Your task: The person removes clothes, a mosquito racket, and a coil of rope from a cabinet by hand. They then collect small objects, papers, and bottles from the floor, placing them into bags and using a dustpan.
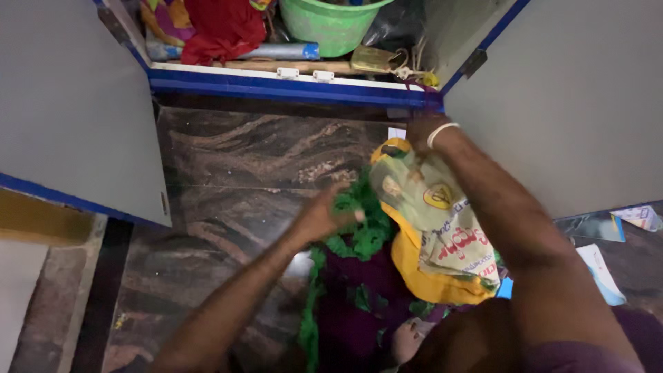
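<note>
Both hands work at a yellow cloth bag (431,280) lying on the dark marble floor (255,159) just in front of the open cupboard (290,81). That bag is the landmark: its long axis runs from its handle end, which points up toward the cupboard sill, down toward the person's knees. Across the bag's top lies a printed plastic bag (442,221), aligned the same way. Left of the yellow bag spreads purple cloth with green trim (359,235). At the bag's handle end the right hand (423,138), a white bangle on its wrist, closes on the top of the plastic bag. To the bag's left the left hand (321,215) pinches the green trim. Beyond the bag, inside the cupboard, stand a green bucket (328,24) and red cloth (224,27).
</note>
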